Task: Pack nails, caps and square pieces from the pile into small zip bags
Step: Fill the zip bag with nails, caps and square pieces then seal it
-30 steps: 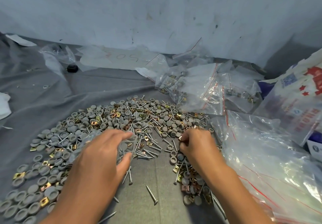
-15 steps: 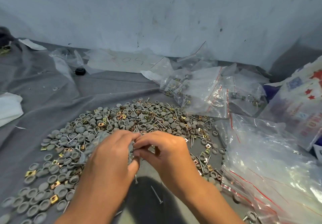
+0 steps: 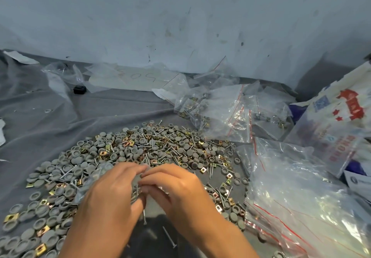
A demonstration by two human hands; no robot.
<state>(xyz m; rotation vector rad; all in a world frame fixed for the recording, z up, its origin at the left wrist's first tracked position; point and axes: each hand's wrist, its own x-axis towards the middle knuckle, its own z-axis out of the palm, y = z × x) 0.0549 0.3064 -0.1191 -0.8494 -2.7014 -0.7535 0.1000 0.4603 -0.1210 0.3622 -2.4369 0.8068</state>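
A wrinkled grey cloth (image 3: 104,107) is spread over the surface, backed by a scuffed pale wall (image 3: 180,17). At far left a white scrap (image 3: 20,58) is seen, then a small black object (image 3: 79,89) beside crumpled clear plastic. The pile (image 3: 140,149) of grey caps, nails and brass square pieces is heaped mid-cloth. Over its near edge a small zip bag (image 3: 94,179) with nails in it is gripped by the left hand (image 3: 112,195), its mouth pinched by the right hand (image 3: 176,189). Filled bags (image 3: 224,115) and a large clear bag (image 3: 301,197) are lying to the right
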